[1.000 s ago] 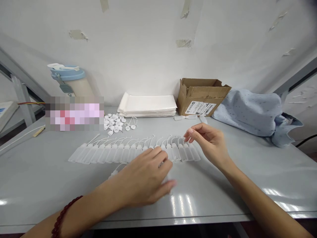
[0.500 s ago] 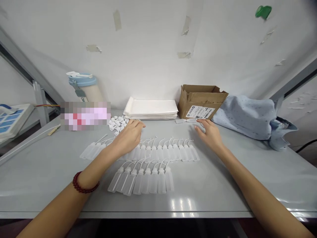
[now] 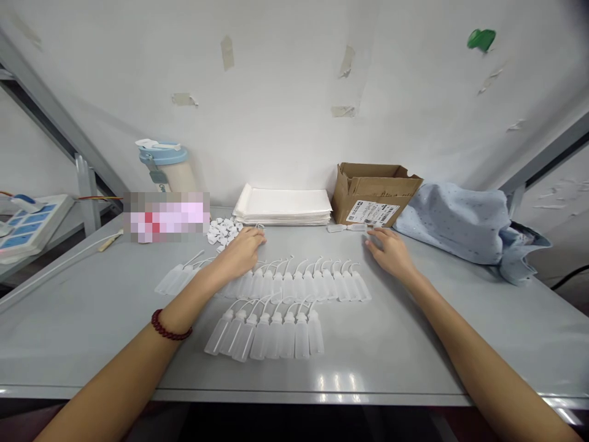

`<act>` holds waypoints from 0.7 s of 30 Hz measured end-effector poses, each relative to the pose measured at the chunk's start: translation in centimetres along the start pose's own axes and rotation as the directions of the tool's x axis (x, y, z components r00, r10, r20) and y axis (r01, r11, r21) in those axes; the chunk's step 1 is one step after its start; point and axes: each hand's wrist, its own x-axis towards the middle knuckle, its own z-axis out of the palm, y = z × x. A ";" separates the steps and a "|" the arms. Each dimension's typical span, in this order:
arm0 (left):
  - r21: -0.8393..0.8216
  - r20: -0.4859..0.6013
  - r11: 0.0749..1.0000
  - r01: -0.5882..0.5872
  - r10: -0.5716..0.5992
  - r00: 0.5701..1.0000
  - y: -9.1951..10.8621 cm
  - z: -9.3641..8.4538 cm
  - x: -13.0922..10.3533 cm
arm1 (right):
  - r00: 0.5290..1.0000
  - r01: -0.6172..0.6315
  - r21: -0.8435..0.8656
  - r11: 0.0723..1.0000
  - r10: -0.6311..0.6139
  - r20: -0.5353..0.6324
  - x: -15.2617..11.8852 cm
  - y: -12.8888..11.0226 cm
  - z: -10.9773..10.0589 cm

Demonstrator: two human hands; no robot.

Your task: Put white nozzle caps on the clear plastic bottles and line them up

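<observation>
My left hand [image 3: 243,250] is palm down over the table, right beside a heap of small white plastic pieces [image 3: 222,232]. Its fingers curl downward, and whatever they hold is hidden; a small pale curl shows just past the knuckles. Over on the right, my right hand [image 3: 390,250] has its thumb apart from its outstretched fingers. Those fingertips reach close to a clear plastic bottle [image 3: 356,227] lying before the carton; whether they touch it is unclear. Translucent bottles with thin curved tubes lie in a back row [image 3: 317,286] and a shorter front row [image 3: 276,336].
A stack of white sheets or envelopes [image 3: 285,205] lies against the wall. An open cardboard box [image 3: 375,195] stands beside it, with blue cloth [image 3: 460,221] to its right. A tumbler [image 3: 170,169] and a blurred pink item [image 3: 170,217] are at the left.
The view has shifted slightly. My left hand's fingers have bent down toward the table, where the index finger pointed right before. My right hand stays near the box. The bottle rows look unchanged.
</observation>
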 end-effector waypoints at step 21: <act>-0.133 -0.045 0.987 0.086 -0.093 0.995 -0.1 -1.2 0.6 | 0.996 0.001 0.130 0.992 0.010 -0.084 0.3 -0.2 -0.6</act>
